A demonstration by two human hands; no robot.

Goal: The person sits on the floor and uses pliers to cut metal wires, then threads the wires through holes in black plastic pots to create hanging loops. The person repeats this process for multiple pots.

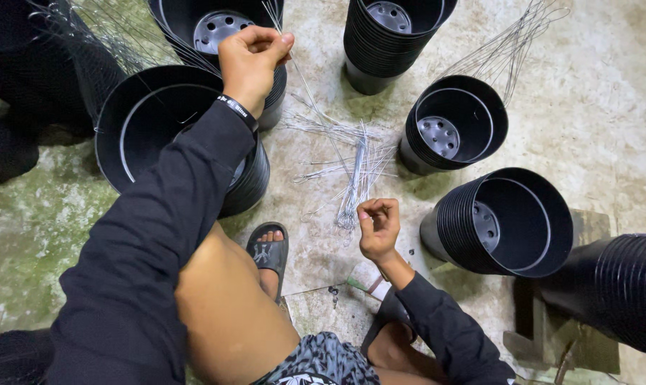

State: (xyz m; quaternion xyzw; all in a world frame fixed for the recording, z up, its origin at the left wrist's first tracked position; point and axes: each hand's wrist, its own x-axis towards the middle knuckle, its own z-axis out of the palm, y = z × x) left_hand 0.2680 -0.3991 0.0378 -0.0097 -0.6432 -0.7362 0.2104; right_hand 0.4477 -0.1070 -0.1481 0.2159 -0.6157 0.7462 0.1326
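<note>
My left hand is raised over a stack of black plastic pots, its fingers pinched shut on thin metal wire that runs down toward the floor. My right hand hovers low near my knee, fingers curled on the end of a bundle of thin wires lying on the concrete floor. Both arms wear black long sleeves, and a black wristband sits on the left wrist.
Stacks of black pots ring me: one at top middle, one right of centre, one tipped at right, another at the far right. More wire hangers lie at top right. My sandalled foot rests below the wires.
</note>
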